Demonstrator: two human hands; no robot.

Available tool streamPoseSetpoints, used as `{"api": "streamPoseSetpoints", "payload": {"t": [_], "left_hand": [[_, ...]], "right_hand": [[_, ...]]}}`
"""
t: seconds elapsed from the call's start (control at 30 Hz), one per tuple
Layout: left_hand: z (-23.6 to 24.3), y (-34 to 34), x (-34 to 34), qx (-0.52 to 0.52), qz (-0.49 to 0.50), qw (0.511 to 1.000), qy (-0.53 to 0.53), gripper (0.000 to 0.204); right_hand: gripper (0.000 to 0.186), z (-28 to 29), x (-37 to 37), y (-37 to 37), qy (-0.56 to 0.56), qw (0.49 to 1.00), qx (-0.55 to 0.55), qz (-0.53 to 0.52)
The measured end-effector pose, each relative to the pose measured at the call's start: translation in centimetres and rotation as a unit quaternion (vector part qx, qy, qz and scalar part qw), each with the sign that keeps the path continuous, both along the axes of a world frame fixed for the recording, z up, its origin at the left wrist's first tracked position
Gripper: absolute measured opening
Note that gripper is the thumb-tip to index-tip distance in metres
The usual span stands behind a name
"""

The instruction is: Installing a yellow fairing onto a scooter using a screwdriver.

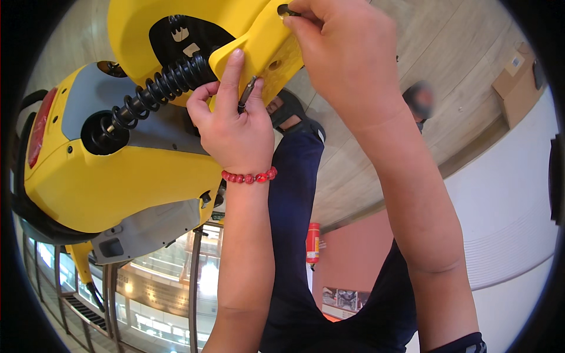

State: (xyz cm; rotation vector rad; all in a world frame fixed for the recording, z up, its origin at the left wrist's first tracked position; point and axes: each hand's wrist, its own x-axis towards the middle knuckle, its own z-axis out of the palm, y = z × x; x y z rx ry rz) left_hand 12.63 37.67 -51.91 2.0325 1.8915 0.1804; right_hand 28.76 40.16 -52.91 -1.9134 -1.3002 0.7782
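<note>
A yellow-and-grey scooter-like vehicle body [112, 182] fills the left side, with a red tail lamp [42, 126]. A black coil-spring shock absorber [162, 91] runs from it up to a yellow arm-shaped cover [259, 50]. My left hand [235, 120], a red bead bracelet at its wrist, rests against the cover's lower end. Between its thumb and fingers is a slim dark metal rod, like a screwdriver bit [246, 95]. My right hand [347, 56] pinches a small dark piece [287, 10] at the cover's upper end. Its kind is mostly hidden by the fingers.
My dark-trousered legs [294, 194] and a sandalled foot [291, 115] are beneath my arms. A red fire extinguisher [313, 242] stands by a pinkish wall. Farther right are a blurred person [419, 101], a cardboard box [513, 85] and a white curved surface [506, 194].
</note>
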Motion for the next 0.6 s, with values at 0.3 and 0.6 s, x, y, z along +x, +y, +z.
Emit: {"api": "streamPoseSetpoints", "payload": {"t": [0.3,0.6], "left_hand": [[-0.1,0.0,0.0,0.019,-0.005,1.000,-0.008,0.055],[0.2,-0.1,0.4,-0.004,0.023,1.000,-0.001,0.056]], "right_hand": [[0.007,1.2,-0.7,0.9,-0.043,0.997,-0.058,-0.020],[0.007,1.5,-1.1,0.9,-0.093,0.995,-0.044,0.001]]}}
